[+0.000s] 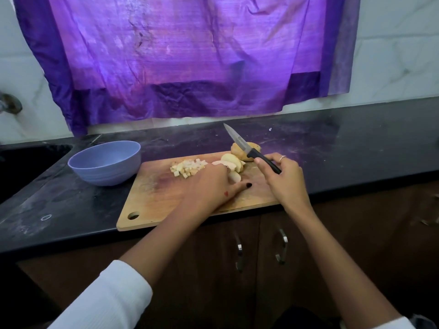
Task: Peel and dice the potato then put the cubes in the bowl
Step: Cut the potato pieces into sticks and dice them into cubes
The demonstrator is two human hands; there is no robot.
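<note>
A wooden cutting board [164,200] lies on the black counter. On it sit a small pile of potato cubes [187,167] and, to their right, several peeled potato slices [234,161]. An unpeeled potato piece [240,150] lies at the board's far edge. My left hand [213,184] rests on the slices, its fingers over them. My right hand [282,176] grips a black-handled knife [247,148] with the blade raised and pointing up-left above the potato. A blue bowl [105,166] stands left of the board; I cannot see inside it.
A dark sink [26,162] is sunk into the counter at far left, with a tap fitting [10,104] on the wall above. A purple cloth [185,55] hangs on the wall behind. Cabinet doors with metal handles [238,248] are below the counter edge.
</note>
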